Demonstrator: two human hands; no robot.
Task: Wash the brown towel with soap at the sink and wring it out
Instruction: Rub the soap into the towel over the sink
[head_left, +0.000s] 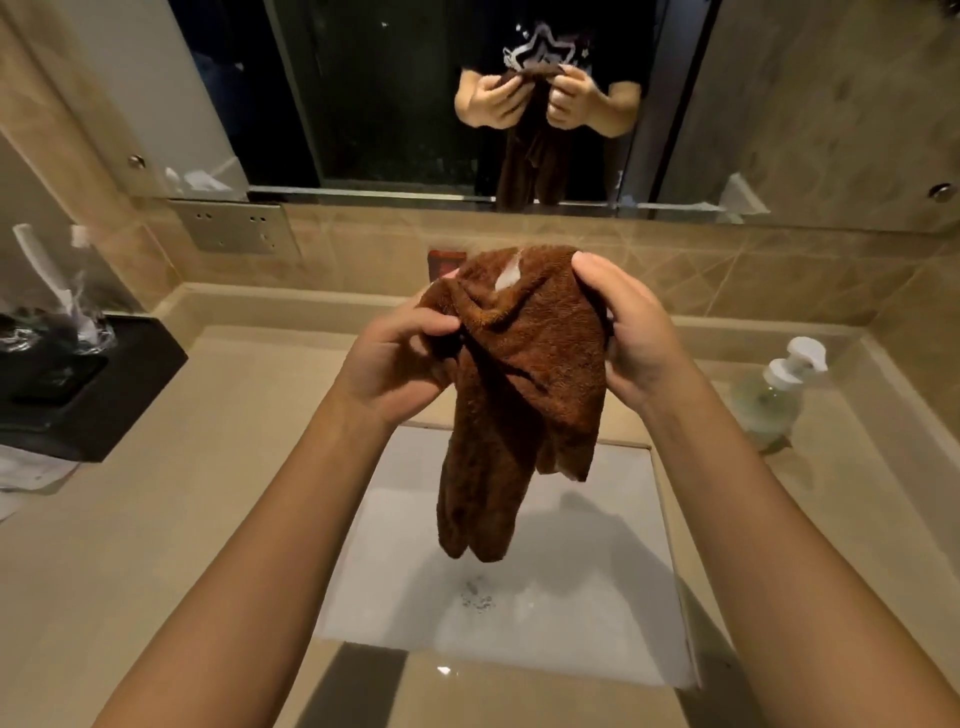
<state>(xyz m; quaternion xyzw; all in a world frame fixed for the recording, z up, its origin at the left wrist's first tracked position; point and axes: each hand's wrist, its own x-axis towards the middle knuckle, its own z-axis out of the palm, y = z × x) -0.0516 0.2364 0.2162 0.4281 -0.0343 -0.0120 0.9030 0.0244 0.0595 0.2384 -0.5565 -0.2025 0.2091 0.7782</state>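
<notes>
A brown towel (524, 395) hangs bunched in the air above the white sink basin (597, 613). My left hand (395, 358) pinches its upper left edge. My right hand (628, 338) grips its upper right side. A white dab of soap (508, 276) sits near the top of the towel, between my hands. The towel's lower ends dangle over the basin without touching it. A clear soap pump bottle (774, 400) with a white head stands on the counter to the right of the sink.
The beige stone counter (182, 545) surrounds the sink. A black tray (78, 395) with plastic-wrapped items sits at the left. A wide mirror (389, 104) above the backsplash reflects my hands and the towel. A metal socket plate (234, 228) is on the wall.
</notes>
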